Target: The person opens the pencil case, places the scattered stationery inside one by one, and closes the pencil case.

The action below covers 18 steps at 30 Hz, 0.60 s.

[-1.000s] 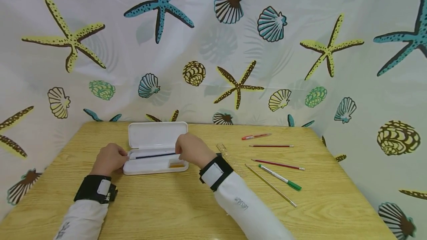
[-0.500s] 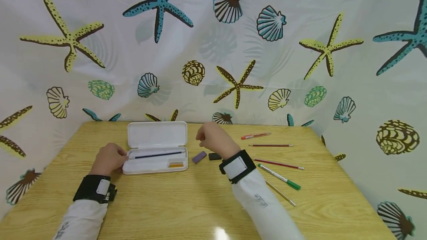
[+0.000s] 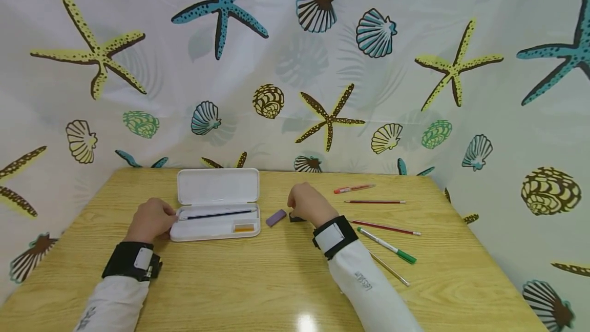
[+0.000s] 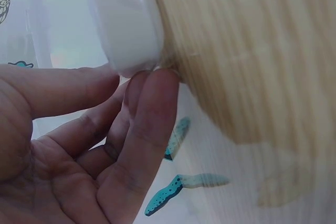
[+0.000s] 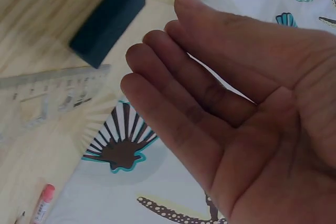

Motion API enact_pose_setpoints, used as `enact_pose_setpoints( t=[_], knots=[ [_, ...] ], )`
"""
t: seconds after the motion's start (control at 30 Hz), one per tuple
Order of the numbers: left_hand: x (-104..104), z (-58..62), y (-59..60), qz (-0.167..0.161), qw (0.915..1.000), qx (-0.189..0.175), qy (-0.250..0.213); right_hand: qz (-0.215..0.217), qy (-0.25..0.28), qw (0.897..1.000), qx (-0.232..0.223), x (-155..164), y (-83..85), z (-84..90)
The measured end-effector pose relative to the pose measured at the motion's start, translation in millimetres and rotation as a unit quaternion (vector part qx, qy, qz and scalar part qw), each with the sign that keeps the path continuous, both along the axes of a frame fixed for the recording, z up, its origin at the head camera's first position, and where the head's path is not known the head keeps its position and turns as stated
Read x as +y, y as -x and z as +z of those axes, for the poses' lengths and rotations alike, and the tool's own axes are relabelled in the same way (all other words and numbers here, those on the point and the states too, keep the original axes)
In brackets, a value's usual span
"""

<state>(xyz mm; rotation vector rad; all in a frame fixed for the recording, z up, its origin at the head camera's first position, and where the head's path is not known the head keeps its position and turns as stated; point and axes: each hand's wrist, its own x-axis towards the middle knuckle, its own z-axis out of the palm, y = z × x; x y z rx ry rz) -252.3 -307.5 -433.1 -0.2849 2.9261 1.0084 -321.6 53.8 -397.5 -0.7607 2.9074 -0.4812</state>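
Observation:
An open white pencil case (image 3: 216,196) lies on the wooden table (image 3: 239,281), holding a dark pencil (image 3: 216,214) and a small orange piece (image 3: 243,228). My left hand (image 3: 152,219) rests against the case's left end; in the left wrist view its fingertips (image 4: 152,87) touch the case's rounded corner (image 4: 128,30). My right hand (image 3: 306,204) hovers over a black eraser (image 3: 293,218), palm open and holding nothing. The right wrist view shows the fingers (image 5: 173,93) straight and the black eraser (image 5: 107,22) just beyond them. A purple eraser (image 3: 276,217) lies beside the case.
Right of my right arm lie a red pen (image 3: 354,188), two thin red pencils (image 3: 374,202), a green pen (image 3: 386,245) and a yellow pencil (image 3: 389,269). A clear ruler (image 5: 47,98) lies near the black eraser. A seashell-print curtain (image 3: 322,65) encloses the table.
My right hand has left the pencil case, swung right and come down over the black eraser. The dark pencil stays in the case. My left hand has not moved.

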Motion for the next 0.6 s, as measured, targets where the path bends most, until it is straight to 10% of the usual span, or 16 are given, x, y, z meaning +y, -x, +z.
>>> enact_pose_setpoints(
  t=[0.6],
  knots=[
    [0, 0.4, 1.5, 0.001, 1.0000, -0.001, 0.006, 0.003, 0.007, 1.000, -0.020, 3, 5.5, -15.5]
  ],
)
